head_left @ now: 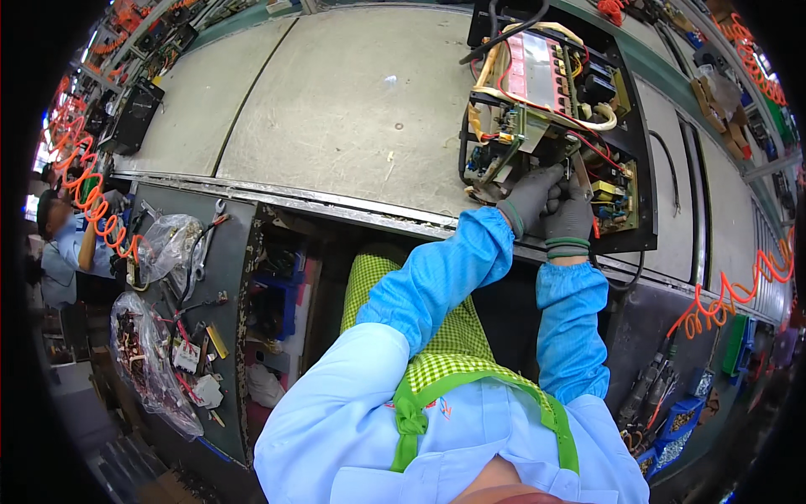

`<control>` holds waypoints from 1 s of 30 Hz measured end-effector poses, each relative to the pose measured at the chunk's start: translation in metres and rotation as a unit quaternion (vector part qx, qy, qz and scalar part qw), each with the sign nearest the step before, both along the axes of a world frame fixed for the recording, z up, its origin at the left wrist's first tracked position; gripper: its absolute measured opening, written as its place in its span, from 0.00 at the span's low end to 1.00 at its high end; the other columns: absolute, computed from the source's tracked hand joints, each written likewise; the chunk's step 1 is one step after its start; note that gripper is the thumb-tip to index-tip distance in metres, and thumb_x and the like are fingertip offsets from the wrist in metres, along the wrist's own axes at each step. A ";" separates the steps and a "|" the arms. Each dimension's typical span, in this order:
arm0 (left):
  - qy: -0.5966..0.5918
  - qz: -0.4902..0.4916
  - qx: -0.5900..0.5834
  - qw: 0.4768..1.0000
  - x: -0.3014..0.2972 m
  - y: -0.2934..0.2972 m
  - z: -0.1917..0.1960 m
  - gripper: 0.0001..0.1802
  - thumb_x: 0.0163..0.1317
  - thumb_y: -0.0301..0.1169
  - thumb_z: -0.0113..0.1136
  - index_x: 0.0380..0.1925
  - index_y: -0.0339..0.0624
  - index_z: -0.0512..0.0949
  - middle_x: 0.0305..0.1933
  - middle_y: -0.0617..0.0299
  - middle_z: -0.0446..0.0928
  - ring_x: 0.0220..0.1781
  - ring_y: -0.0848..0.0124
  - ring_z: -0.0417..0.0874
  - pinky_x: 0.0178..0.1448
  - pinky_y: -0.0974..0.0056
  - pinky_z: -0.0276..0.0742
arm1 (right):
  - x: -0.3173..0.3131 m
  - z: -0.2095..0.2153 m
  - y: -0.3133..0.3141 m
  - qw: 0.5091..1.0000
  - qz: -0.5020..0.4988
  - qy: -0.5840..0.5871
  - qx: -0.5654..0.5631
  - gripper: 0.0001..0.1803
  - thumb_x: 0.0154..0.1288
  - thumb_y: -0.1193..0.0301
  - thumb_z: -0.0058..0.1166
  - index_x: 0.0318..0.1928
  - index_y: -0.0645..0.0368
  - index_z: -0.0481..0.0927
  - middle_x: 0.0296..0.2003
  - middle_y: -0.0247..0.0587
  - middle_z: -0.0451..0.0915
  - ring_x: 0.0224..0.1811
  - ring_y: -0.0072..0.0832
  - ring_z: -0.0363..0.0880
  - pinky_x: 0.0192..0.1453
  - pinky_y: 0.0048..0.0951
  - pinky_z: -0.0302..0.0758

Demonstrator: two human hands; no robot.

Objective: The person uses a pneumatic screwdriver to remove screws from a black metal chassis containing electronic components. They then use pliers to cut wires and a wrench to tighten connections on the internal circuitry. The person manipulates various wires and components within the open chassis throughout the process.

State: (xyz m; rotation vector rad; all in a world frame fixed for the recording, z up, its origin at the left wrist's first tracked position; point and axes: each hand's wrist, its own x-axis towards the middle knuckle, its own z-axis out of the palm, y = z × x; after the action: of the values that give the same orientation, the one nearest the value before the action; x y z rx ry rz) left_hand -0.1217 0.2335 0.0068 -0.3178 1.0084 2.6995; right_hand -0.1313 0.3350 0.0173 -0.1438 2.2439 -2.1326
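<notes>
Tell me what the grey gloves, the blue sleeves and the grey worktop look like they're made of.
Grey gloves: seemingly knitted fabric, matte, with ribbed green-striped cuffs. Blue sleeves: thin woven cloth, creased, faintly shiny. Grey worktop: probably a rubber or vinyl mat, dull and scuffed.

left hand (531,198) gloved, fingers curled | right hand (569,217) gloved, fingers clenched | hands touching, forearms raised

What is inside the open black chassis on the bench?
Inside the chassis: circuit boards, red wires, cream cables. Both gloved hands, left and right, cover the near edge.
</notes>
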 end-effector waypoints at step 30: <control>0.055 -0.041 -0.272 0.960 -0.002 -0.018 0.018 0.19 0.70 0.44 0.45 0.35 0.39 0.76 0.27 0.64 0.73 0.25 0.74 0.72 0.32 0.68 0.71 | -0.007 -0.004 -0.015 0.939 -0.033 -0.191 -0.285 0.14 0.73 0.66 0.42 0.32 0.59 0.76 0.19 0.29 0.70 0.22 0.24 0.71 0.29 0.23 0.71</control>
State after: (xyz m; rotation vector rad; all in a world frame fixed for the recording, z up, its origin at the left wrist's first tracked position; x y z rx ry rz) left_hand -0.1237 0.2152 0.0251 -0.2121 1.7511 2.3411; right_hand -0.1378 0.3201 0.0129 0.3070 1.4046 -2.5145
